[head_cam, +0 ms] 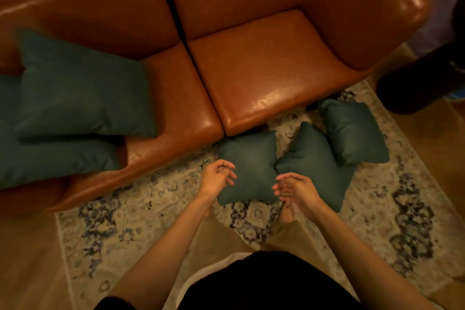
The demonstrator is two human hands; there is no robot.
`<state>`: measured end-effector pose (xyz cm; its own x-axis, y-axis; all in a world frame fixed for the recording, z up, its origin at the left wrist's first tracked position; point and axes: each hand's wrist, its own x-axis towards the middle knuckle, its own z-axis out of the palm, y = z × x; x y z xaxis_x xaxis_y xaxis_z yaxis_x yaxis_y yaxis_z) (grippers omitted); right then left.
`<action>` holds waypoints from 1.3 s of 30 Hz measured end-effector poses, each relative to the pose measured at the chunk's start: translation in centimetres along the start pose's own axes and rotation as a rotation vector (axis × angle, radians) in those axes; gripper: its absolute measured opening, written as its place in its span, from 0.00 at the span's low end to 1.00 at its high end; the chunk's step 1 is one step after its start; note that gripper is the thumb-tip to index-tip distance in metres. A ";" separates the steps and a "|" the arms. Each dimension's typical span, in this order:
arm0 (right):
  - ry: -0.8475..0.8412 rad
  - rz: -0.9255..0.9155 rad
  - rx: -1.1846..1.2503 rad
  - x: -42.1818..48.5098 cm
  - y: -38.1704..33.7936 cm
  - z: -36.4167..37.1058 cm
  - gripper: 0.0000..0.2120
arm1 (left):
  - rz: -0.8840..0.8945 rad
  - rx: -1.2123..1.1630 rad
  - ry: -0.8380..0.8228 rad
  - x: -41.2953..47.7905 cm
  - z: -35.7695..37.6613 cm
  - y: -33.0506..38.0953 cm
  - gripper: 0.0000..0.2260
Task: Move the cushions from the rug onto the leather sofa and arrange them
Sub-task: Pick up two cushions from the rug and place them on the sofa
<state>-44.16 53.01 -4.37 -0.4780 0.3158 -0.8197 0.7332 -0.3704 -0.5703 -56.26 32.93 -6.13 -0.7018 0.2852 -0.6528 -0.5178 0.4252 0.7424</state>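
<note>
Three dark green cushions lie on the patterned rug (141,221) in front of the brown leather sofa (271,70): a near one (251,171), a middle one (317,163) overlapping it, and a far right one (352,131). Two more green cushions rest on the sofa's left seat, an upper one (83,90) stacked on a lower one (55,158). My left hand (217,177) hovers at the near cushion's left edge, fingers curled and apart. My right hand (293,187) hovers at its right edge, fingers spread. Neither hand holds anything.
The sofa's right seat (264,75) is bare leather. A dark round object (422,83) stands on the wooden floor at the right, beside the sofa's arm. My legs and foot are on the rug below my hands.
</note>
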 end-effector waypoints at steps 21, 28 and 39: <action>-0.115 0.413 -0.506 29.2 14.1 -10.7 0.06 | -0.469 0.010 0.118 12.0 10.0 -21.8 0.13; 0.022 0.356 -0.389 40.4 20.4 -10.1 0.06 | -0.529 0.164 0.150 22.8 8.2 -31.1 0.08; 0.052 0.193 -0.293 54.6 29.2 -9.1 0.41 | -0.366 0.047 0.289 38.0 9.8 -38.6 0.28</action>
<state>-44.42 67.36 -65.29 -0.2976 0.3112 -0.9025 0.9188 -0.1633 -0.3592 -58.16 35.81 -61.10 -0.5886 -0.1391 -0.7964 -0.7383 0.4938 0.4594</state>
